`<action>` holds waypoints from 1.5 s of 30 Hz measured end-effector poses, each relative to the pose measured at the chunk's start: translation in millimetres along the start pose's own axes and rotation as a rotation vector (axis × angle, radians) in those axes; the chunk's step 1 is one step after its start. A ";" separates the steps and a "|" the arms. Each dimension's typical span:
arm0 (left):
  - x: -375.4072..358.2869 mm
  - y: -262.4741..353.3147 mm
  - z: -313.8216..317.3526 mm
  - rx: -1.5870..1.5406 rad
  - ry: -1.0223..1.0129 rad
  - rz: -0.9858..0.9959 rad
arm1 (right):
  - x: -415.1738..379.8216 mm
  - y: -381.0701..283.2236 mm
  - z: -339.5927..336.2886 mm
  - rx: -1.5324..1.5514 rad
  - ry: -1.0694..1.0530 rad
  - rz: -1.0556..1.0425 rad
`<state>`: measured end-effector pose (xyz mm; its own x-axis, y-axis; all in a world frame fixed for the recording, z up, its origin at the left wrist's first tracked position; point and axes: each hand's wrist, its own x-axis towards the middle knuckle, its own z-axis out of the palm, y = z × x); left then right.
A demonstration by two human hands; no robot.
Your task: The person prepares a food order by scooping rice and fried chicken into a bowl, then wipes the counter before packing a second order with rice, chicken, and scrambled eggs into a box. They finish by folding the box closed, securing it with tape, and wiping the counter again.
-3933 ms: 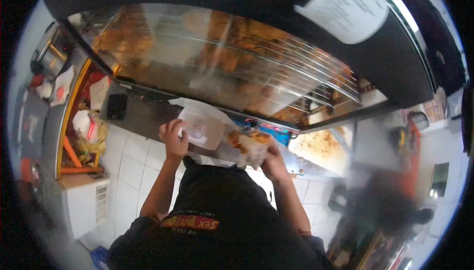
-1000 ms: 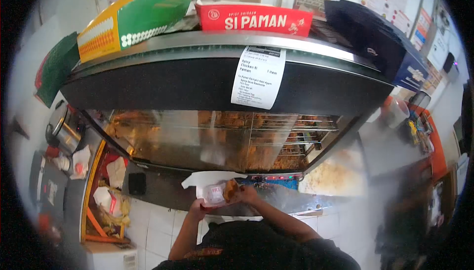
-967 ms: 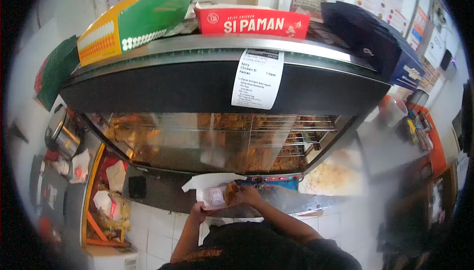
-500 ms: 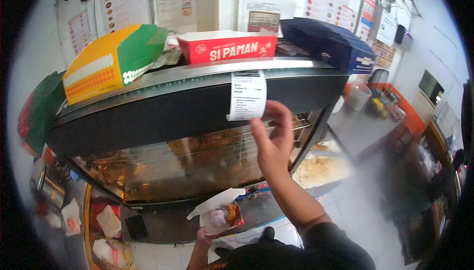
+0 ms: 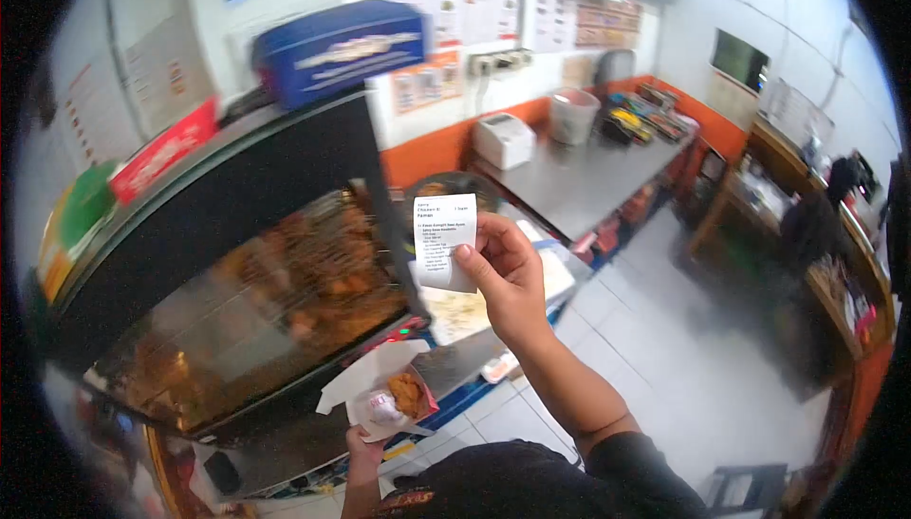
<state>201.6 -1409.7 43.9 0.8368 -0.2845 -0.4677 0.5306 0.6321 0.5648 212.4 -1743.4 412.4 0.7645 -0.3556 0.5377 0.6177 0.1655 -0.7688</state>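
Note:
In the head view, my right hand [image 5: 510, 277] is closed on a printed paper receipt [image 5: 438, 258], pinched at its right edge between thumb and fingers. The slip is upright, its text facing me. Lower down, my left hand [image 5: 362, 451] grips the near side of an open takeaway box [image 5: 359, 384] with its lid folded back. Inside the box lie a piece of fried chicken [image 5: 406, 394] and a white paper-wrapped bundle [image 5: 383, 408] beside it. The fingers under the box are hidden.
A glass display cabinet [image 5: 285, 158] with fried food stands to the left, a blue box stack [image 5: 342, 49] and a red carton [image 5: 166, 149] on top. Beyond it a steel table [image 5: 598, 163] bears a white printer [image 5: 504, 140] and a bucket [image 5: 573, 116]. Tiled floor lies right.
My view has swung right. The receipt, formerly hanging from the cabinet's top edge at my right fingertips, is now in my right hand, away from it. My left hand still holds the box.

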 end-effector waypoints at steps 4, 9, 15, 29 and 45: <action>12.8 -58.3 76.5 0.035 0.003 -0.092 | -14.2 -55.1 -115.7 -0.032 0.170 0.020; 33.9 -116.3 200.1 0.043 -0.065 -0.189 | -2.5 -106.1 -227.1 -0.132 0.374 0.040; 109.9 -182.9 323.6 0.124 -0.205 -0.298 | 10.4 -97.8 -356.4 -0.149 0.551 0.065; 333.1 -394.5 619.4 0.137 -0.453 -0.412 | 34.6 26.8 -755.3 -0.528 0.809 0.479; 508.6 -582.5 899.4 -0.014 -0.210 -0.194 | 206.5 145.6 -1133.2 -0.895 0.701 0.684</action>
<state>439.5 -2570.9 88.5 0.7302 -0.5430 -0.4146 0.6829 0.5609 0.4680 251.3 -2835.1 19.3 0.4469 -0.8850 -0.1302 -0.3920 -0.0630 -0.9178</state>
